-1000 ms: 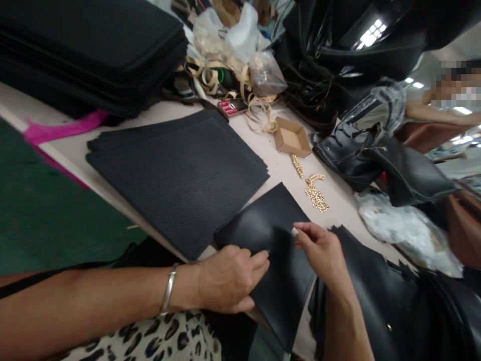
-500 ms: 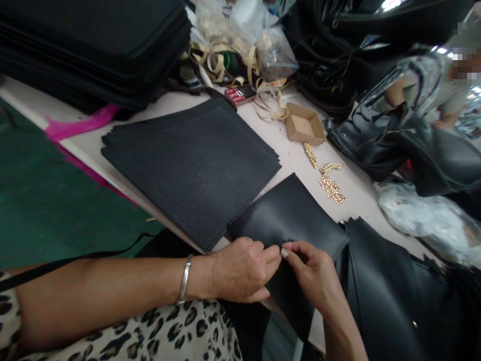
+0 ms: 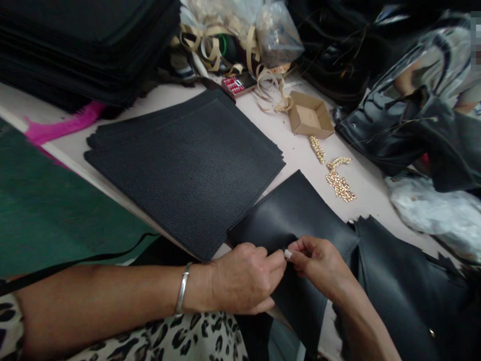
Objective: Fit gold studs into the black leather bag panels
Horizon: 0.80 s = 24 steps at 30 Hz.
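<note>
one smooth black panel (image 3: 289, 210) lies on the pale table (image 3: 278, 135), in front of the person. the left hand (image 3: 248, 281), with a silver bracelet (image 3: 183, 289) at its wrist, is over the panel's near left side, fingers curled narrow. the right hand (image 3: 319, 260) is over the panel's middle, thumb and forefinger drawn close, their tips just beside the left forefinger's. i cannot tell whether either hand grips the panel or something small. left of the panel, just beside it, is a stack of grained black sheets (image 3: 184, 175); right of it are more smooth black pieces (image 3: 398, 281). beyond the panel lie gold chains (image 3: 316, 149), near an open cardboard box (image 3: 310, 118).
</note>
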Each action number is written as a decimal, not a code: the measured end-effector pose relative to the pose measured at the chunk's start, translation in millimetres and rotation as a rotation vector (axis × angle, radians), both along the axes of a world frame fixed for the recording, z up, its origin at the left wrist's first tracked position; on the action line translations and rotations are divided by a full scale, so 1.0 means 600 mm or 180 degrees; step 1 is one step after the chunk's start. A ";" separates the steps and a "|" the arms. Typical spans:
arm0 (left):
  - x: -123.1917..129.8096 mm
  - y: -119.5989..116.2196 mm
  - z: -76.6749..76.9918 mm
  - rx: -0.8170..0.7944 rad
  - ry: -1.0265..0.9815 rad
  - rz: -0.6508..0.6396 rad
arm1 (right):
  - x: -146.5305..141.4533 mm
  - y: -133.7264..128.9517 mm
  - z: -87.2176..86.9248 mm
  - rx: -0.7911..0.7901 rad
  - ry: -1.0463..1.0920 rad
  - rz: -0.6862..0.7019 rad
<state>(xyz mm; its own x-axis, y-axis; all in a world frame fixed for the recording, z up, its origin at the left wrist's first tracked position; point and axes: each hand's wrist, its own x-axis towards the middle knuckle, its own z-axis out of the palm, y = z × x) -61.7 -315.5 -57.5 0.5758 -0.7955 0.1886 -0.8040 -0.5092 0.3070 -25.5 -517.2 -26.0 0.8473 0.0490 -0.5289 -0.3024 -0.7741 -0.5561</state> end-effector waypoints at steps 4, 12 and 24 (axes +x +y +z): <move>-0.001 0.002 0.001 -0.0014 0.0061 -0.0032 | 0.010 0.003 0.003 -0.0067 0.0291 0.0036; 0.001 0.004 0.006 0.0117 0.0230 -0.0079 | 0.026 0.007 -0.006 0.0006 0.0311 -0.0093; 0.006 0.005 -0.003 -0.0183 0.0195 0.0052 | -0.083 -0.071 0.017 -0.1213 -0.1868 -0.1189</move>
